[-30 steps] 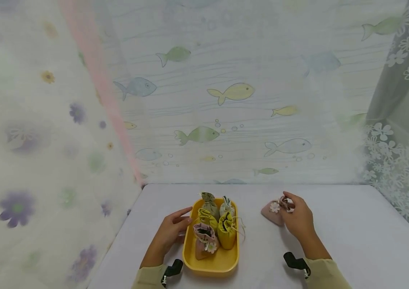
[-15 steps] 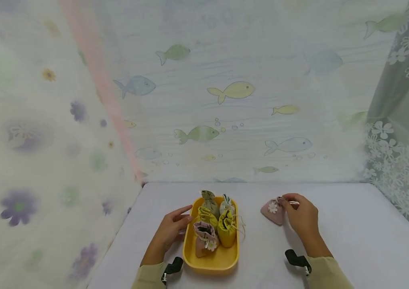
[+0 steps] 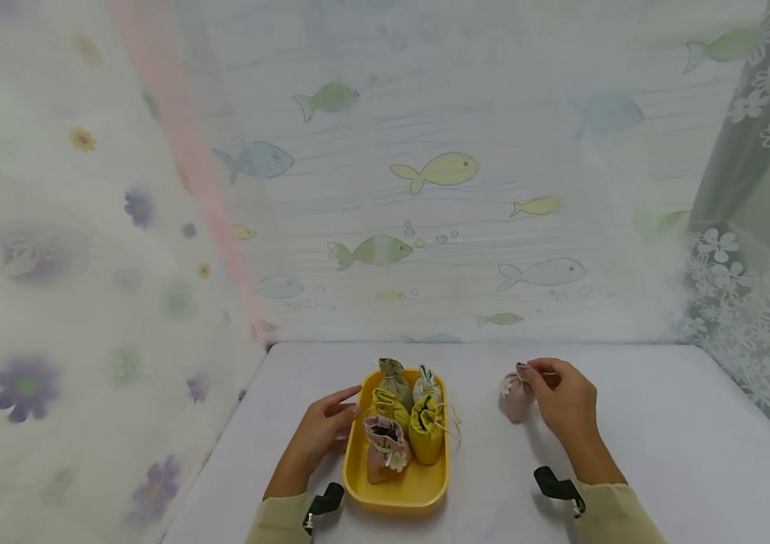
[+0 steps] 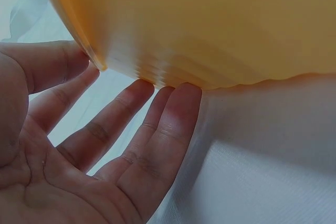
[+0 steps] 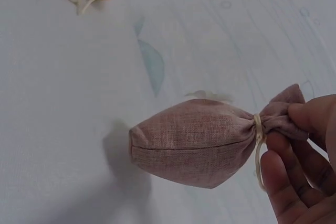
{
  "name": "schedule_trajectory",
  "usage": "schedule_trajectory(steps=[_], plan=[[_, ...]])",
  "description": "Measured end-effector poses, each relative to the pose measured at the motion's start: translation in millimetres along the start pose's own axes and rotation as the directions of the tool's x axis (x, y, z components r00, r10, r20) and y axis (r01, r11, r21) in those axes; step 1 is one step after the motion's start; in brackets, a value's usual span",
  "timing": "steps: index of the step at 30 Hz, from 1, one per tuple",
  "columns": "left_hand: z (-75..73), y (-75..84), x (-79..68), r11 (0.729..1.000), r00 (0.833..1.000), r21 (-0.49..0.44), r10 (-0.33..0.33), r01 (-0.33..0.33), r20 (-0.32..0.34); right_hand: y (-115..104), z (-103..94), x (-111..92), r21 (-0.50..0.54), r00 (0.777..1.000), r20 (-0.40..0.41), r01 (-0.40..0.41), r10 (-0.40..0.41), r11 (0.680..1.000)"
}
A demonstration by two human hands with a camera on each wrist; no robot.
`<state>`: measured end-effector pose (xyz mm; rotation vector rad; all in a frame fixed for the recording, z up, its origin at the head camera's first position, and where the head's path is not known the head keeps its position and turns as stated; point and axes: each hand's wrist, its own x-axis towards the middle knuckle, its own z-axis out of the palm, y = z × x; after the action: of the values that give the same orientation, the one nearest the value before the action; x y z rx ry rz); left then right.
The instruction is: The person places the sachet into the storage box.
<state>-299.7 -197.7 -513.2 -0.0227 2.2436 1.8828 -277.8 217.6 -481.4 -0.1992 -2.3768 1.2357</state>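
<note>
My right hand pinches the gathered neck of a dusty-pink drawstring pouch to the right of the tray. In the right wrist view the pouch shows its seamed base, a cream cord round its neck, and a shadow beside it on the cloth. My left hand touches the left side of a yellow tray; in the left wrist view its fingertips lie against the tray's outer wall, thumb near the rim. Inside the tray stand another pink pouch with a white flower, and two yellow pouches.
An olive pouch and a pale pouch with dark stripes sit at the tray's far end. A white cloth covers the table. Fish-printed sheeting rises behind it, with flower-printed sheeting at the left.
The pink pouch in my right hand has been lifted from lying tilted to hanging more upright, its flower turning leftward. My left hand and the tray have stayed in place.
</note>
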Motion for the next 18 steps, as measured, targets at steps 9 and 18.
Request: schedule_trajectory(steps=[9,18], plan=[[-1.0,-1.1,-0.7,1.000,1.000,-0.010,0.005,-0.005,0.015,-15,-6.0,-4,0.062,0.997,-0.072,0.041,-0.036,0.997],[0.4,-2.6,0.0,1.000,1.000,-0.002,0.006,-0.006,0.001,-30,-12.1,-8,0.103,0.992,-0.106,0.085,-0.074,0.991]])
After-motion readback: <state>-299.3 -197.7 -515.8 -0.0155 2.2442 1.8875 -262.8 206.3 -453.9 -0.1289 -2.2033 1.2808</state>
